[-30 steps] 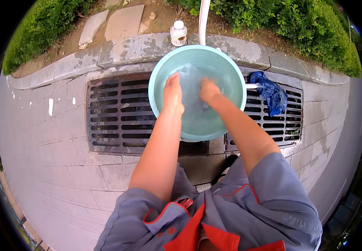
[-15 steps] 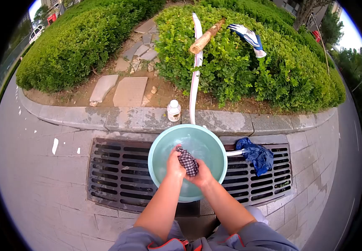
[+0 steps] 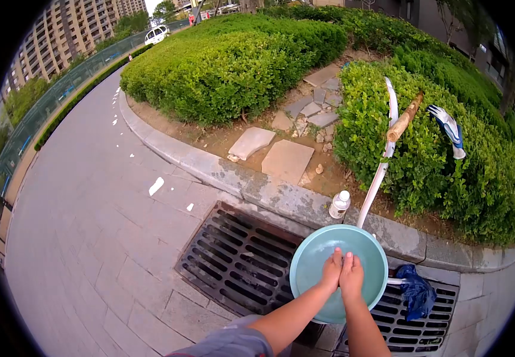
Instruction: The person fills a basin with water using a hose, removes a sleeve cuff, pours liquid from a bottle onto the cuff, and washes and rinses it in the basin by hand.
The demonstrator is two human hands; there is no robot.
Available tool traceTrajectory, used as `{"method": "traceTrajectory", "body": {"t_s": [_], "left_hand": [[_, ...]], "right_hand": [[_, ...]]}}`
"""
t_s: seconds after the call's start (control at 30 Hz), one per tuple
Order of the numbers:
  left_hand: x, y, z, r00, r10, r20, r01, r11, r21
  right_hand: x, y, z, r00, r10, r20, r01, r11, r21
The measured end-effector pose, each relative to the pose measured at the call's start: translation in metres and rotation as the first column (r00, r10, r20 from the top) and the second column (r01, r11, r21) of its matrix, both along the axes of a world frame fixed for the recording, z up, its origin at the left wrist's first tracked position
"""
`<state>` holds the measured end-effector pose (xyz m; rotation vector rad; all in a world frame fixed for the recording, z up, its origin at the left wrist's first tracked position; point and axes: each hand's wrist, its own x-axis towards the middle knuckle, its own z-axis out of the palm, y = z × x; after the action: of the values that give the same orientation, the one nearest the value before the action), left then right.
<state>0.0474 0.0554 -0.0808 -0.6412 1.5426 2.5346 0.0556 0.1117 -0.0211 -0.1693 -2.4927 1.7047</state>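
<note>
Over the pale green basin (image 3: 300, 262), my left hand (image 3: 332, 271) and my right hand (image 3: 351, 275) are pressed together, fingers pointing away from me. Both hands are closed palm to palm. The black-and-white checked cloth they held a moment before is hidden between them; none of it shows in the basin. The basin sits on a metal drain grate (image 3: 242, 259), against the stone kerb. A white bottle with a label (image 3: 339, 204) stands on the kerb just beyond the basin.
A white pipe (image 3: 374, 187) runs from the hedge (image 3: 436, 190) down to the basin. A wooden log (image 3: 405, 119) and a blue-white glove (image 3: 447, 131) lie on the hedge. At the basin's right are a blue plastic bag (image 3: 417, 293) and a short white pipe (image 3: 396, 281).
My view has swung left, so the basin and hands now appear lower right. My hands have come together, covering the checked cloth that showed between them before.
</note>
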Motion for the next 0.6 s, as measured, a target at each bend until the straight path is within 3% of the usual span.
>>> {"method": "traceTrajectory", "body": {"t_s": [0.07,0.17,0.23,0.3,0.4,0.47,0.53,0.6], "left_hand": [[0.001,0.003,0.015,0.998,0.068,0.013,-0.065,0.983,-0.17],[0.007,0.002,0.022,0.997,0.034,0.075,-0.036,0.999,0.024],[0.01,0.002,0.028,0.998,-0.014,0.061,0.013,1.0,0.012],[0.008,0.009,0.035,0.992,0.092,0.088,-0.094,0.995,0.016],[0.005,0.004,0.029,0.991,0.029,0.129,-0.037,0.998,0.054],[0.001,0.003,0.051,0.973,0.009,0.23,-0.018,0.999,0.034],[-0.004,-0.003,0.054,0.955,-0.024,0.297,0.008,0.998,0.054],[-0.007,-0.016,0.046,0.938,-0.072,0.34,0.034,0.993,0.115]], "right_hand": [[0.001,0.006,-0.002,1.0,-0.006,0.021,0.004,0.994,0.107],[0.003,0.013,-0.009,0.989,-0.012,0.145,-0.015,0.983,0.181],[0.006,0.014,-0.003,0.985,-0.033,0.17,-0.003,0.979,0.205],[0.003,0.017,-0.011,0.986,-0.004,0.165,-0.023,0.987,0.159],[-0.002,0.036,-0.012,0.957,0.227,0.18,-0.251,0.959,0.127],[-0.007,0.065,0.025,0.886,0.393,0.248,-0.46,0.816,0.35],[-0.022,0.104,0.024,0.943,0.291,-0.159,-0.25,0.939,0.238],[-0.048,0.165,0.003,0.979,-0.057,-0.196,0.091,0.981,0.171]]}}
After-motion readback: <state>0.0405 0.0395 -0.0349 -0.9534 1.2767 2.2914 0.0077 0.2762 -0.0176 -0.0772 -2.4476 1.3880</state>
